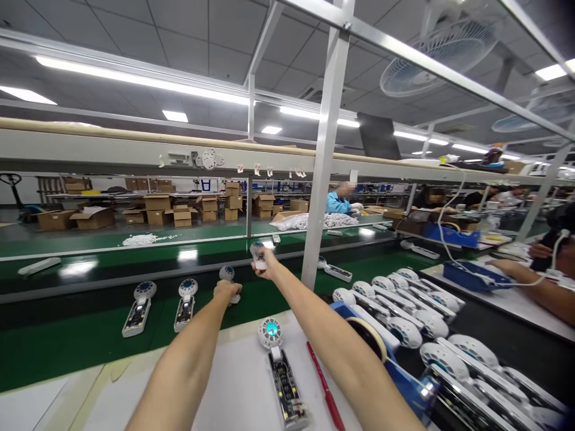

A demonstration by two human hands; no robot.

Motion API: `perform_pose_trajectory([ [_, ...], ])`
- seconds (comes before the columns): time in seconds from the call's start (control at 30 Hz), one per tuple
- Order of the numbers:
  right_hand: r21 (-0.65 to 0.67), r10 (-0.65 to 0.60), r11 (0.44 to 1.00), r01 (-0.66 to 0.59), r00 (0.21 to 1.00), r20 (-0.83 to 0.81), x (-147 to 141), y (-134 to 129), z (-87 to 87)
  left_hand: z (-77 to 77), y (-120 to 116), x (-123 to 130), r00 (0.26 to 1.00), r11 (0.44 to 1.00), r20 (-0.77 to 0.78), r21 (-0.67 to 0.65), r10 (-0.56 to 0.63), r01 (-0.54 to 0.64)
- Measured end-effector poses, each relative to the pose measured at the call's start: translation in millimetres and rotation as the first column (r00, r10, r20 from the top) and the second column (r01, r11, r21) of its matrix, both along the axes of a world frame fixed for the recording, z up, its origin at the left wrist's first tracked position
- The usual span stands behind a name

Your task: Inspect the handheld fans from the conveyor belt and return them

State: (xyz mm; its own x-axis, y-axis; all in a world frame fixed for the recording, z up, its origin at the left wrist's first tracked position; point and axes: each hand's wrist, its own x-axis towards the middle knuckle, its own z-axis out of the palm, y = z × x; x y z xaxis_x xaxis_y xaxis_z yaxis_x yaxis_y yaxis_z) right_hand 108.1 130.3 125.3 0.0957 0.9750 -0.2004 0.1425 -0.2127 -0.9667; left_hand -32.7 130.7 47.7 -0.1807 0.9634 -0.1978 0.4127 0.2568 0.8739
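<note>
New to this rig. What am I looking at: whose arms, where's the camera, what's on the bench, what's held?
One picture, from a camera on a worker's head, looking out over their own bare arms. The left hand rests on a small fan unit on the green conveyor belt; the right hand holds up another unit. Two open units lie on the belt. On the white bench lie one more unit and a red pen. Finished white fans sit stacked at right. Other people work beyond.

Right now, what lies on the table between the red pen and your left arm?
In the head view, one opened fan unit lies there on the white table, between the red pen and left arm.
</note>
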Motion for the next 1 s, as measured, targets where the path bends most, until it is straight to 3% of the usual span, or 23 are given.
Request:
perform_pose_trajectory([
  [0.13,0.185,0.126,0.979,-0.082,0.961,-0.246,-7,-12,26.6,16.0,-8,-8,0.948,1.0,0.316,-0.005,0.03,-0.031],
  [0.3,0.478,0.323,0.872,-0.106,0.858,-0.4,-7,-62,51.8,61.4,-39,-22,0.796,0.959,0.597,0.272,-0.104,-0.079],
  [0.43,0.598,0.466,0.782,-0.174,0.801,-0.376,-1,-97,65.8,104.8,-87,-35,0.712,0.878,0.651,0.467,-0.263,-0.103],
  [0.6,0.684,0.597,0.669,-0.289,0.757,-0.265,9,-120,67.1,143.0,-142,-46,0.702,0.72,0.545,0.691,-0.459,-0.066],
  [0.77,0.699,0.639,0.616,-0.363,0.749,-0.174,16,-135,65.7,151.8,-171,-48,0.701,0.625,0.433,0.781,-0.567,0.023],
  [1.0,0.704,0.601,0.637,-0.314,0.774,-0.199,14,-143,67.7,145.2,-175,-40,0.676,0.592,0.376,0.798,-0.633,0.111],
])
